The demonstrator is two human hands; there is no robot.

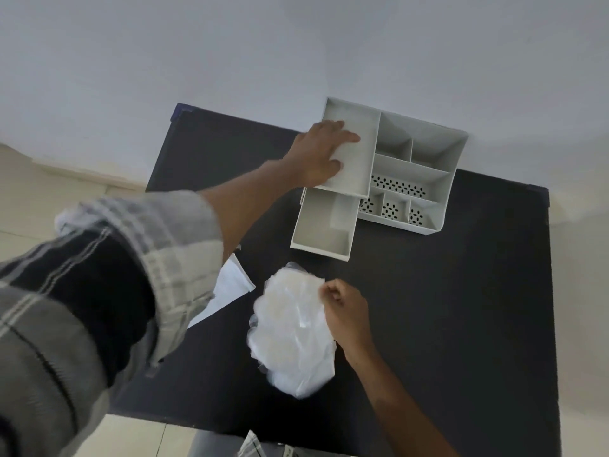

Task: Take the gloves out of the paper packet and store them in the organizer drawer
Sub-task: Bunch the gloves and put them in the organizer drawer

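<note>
Table (461, 308) first: a dark top carrying everything, set against a pale wall. Toward its far edge sits the white organizer (412, 166), a divided tray whose drawer (321, 225) stands pulled out on the near side, with nothing visible inside. The left hand (321, 153) lies across the organizer's left compartment, fingers straight and flat, gripping nothing. Just nearer than the drawer hangs the bundle of clear gloves (293, 331) (thin, crumpled plastic), pinched at its upper edge by the right hand (347, 313), whose fingers curl round it. Left of the gloves, well short of the organizer, lies the white paper packet (227, 288).
</note>
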